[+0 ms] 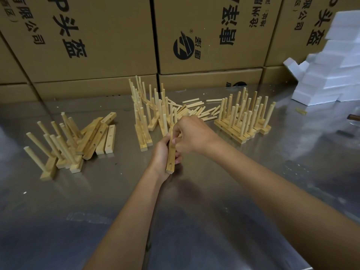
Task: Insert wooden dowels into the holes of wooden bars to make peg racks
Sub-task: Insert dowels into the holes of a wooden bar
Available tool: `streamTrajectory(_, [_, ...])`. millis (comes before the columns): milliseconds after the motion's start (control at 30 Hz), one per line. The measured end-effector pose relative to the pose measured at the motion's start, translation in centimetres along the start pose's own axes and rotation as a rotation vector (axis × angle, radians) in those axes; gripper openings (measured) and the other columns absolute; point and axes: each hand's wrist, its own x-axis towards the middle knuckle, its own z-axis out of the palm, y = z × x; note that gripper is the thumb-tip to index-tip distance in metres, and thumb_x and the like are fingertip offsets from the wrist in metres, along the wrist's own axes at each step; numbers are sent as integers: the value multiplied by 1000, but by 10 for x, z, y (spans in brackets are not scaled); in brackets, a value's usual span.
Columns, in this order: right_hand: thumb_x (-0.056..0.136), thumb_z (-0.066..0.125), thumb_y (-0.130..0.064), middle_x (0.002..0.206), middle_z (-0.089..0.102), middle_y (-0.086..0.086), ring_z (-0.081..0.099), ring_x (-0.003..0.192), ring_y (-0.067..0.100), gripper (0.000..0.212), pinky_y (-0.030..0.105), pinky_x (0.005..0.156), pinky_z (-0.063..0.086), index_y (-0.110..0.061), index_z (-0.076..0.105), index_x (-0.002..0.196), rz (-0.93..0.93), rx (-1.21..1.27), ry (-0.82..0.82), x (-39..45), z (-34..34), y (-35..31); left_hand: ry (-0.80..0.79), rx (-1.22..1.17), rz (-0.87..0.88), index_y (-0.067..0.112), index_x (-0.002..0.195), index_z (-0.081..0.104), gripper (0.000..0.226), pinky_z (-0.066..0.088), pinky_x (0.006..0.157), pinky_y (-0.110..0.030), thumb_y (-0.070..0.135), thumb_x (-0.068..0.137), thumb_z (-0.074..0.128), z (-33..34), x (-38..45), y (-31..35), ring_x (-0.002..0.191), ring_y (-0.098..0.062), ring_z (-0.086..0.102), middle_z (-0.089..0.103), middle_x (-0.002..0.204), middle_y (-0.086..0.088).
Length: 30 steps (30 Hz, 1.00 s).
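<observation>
The left hand grips a wooden bar, fingers wrapped round its middle, the bar held lengthwise above the steel table with one open hole showing near its close end. The right hand is curled against the bar's far end, fingertips pinched there; whether a dowel sits between them cannot be told. Just beyond the hands lie loose dowels. Finished peg racks stand beyond and to the right of the right hand, more racks just beyond the left hand. Well to the left of the left hand lie plain bars and tipped racks. Cardboard boxes rise beyond everything, white foam blocks far right
</observation>
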Motion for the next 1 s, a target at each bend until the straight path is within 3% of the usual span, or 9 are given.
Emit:
streamTrajectory(167, [88,65,-35,108,67,-2,62,99,20,23,28,73,40,-27,69,110,-110,-118,37,-4,-12,4,-48,-35,17,10,81,53,33,27,32,-21,25,105,35,0,2,0,44,-12,36,41,58,-2])
streamTrajectory(300, [94,57,-40,80,63,-17,59,68,1,16,21,52,40,-30,69,95,-140,69,564,-16,-30,16,-39,-98,-5,3,98,63,39,26,32,-20,29,106,35,-5,4,0,42,-9,34,36,59,0])
streamTrajectory(367, [96,54,-31,75,64,-17,60,66,3,16,27,55,50,-26,69,93,-11,225,668,-14,-32,36,-47,-110,-17,1,111,63,40,27,33,-20,29,105,35,-7,4,1,43,-9,35,36,59,1])
streamTrajectory(533, [92,50,-11,121,66,4,62,110,27,38,36,90,51,-17,61,128,292,140,338,6,6,97,-54,-133,-44,-1,116,63,43,29,33,-20,27,106,33,-7,7,1,44,-9,37,39,59,0])
streamTrajectory(667, [86,50,-3,142,49,17,44,133,35,53,39,105,42,-5,47,139,266,31,85,38,34,119,-50,-123,-56,-1,116,63,44,28,33,-20,27,106,31,-3,13,3,41,-9,37,40,58,0])
streamTrajectory(767, [90,52,-7,158,32,13,29,146,30,65,36,118,28,-6,32,151,300,25,8,71,40,125,-53,-131,-73,-1,117,63,44,28,33,-20,28,106,31,-4,18,5,41,-9,37,40,58,-1])
streamTrajectory(833, [91,53,-8,155,37,15,32,144,31,61,36,117,30,-5,37,150,339,43,10,89,43,131,-54,-132,-82,-1,117,63,44,28,34,-20,28,106,31,-5,21,5,42,-9,37,40,59,-1])
streamTrajectory(900, [90,54,-5,136,52,19,46,130,35,41,37,107,41,-2,55,131,354,-15,78,98,48,136,-50,-121,-87,-1,117,63,44,28,34,-20,28,106,32,-5,23,5,42,-9,37,40,60,-2])
streamTrajectory(1000, [90,57,-3,119,55,16,53,114,32,19,38,96,46,-3,65,107,325,-78,226,95,59,143,-48,-103,-89,-1,119,62,43,29,34,-20,28,105,33,-4,24,5,42,-9,37,39,60,-2])
